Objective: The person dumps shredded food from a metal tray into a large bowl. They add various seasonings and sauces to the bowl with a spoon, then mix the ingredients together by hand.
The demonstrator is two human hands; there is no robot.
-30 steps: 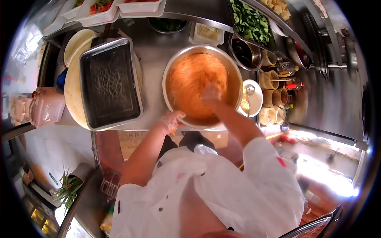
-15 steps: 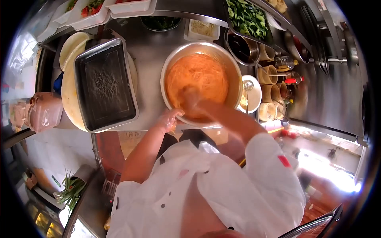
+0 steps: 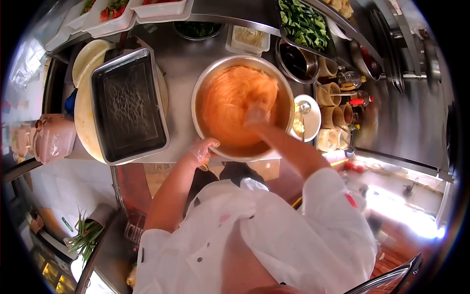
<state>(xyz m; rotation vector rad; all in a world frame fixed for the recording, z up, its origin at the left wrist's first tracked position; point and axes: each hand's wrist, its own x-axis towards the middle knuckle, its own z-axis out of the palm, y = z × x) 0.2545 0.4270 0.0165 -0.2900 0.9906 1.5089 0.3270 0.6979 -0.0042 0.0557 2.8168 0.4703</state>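
Observation:
A large round metal mixing bowl (image 3: 199,120) stands on the counter in front of me. Inside it lies a wet orange mixture (image 3: 227,108), whose kind I cannot make out. My left hand (image 3: 202,148), in a clear plastic glove, grips the bowl's near left rim. Deep in the mixture is my right hand (image 3: 257,116); motion smears its fingers, so whether they are closed cannot be seen. Just right of the bowl is a white bowl (image 3: 316,120) with a spoon (image 3: 304,109) and pale yellowish bits in it.
To the left, a dark rectangular tray (image 3: 129,105) rests on a round board (image 3: 84,117). Behind the bowl are a white tub (image 3: 247,40) and a pot of dark liquid (image 3: 298,61). Several beige containers (image 3: 330,117) and bottles line the right. A tray of chopped greens (image 3: 303,27) sits above.
My right hand has swept from the lower left of the mixture towards its right side. The metal bowl and my left hand on its rim have shifted slightly left.

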